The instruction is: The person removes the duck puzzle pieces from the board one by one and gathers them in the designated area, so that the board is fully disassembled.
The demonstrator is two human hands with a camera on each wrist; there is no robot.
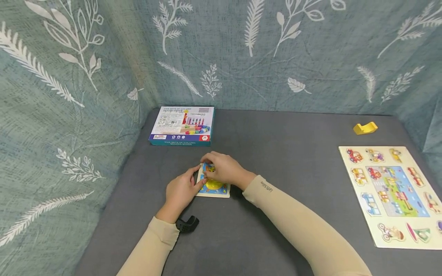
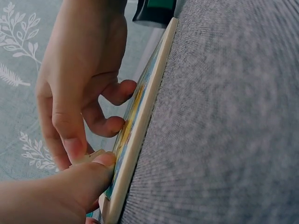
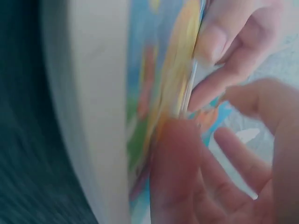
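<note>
A small wooden jigsaw board (image 1: 213,194) with a blue and yellow picture lies on the dark tabletop between both hands. My left hand (image 1: 179,191) grips its left side, thumb on top and fingers curled by the edge. Over the board's upper part, my right hand (image 1: 224,168) pinches a thin pale-edged puzzle piece (image 2: 88,158), right beside the left thumb. In the right wrist view the puzzle piece (image 3: 208,119) shows orange and blue. Other right-hand fingers (image 2: 112,126) rest at the board's face. The right hand covers much of the picture in the head view.
A boxed set of column beads (image 1: 183,126) lies behind the hands. At right is a large wooden peg puzzle (image 1: 359,226) with vehicle pieces, and a yellow curved block (image 1: 365,128) behind it. A leaf-patterned cloth (image 1: 241,84) hangs along the table's back and left.
</note>
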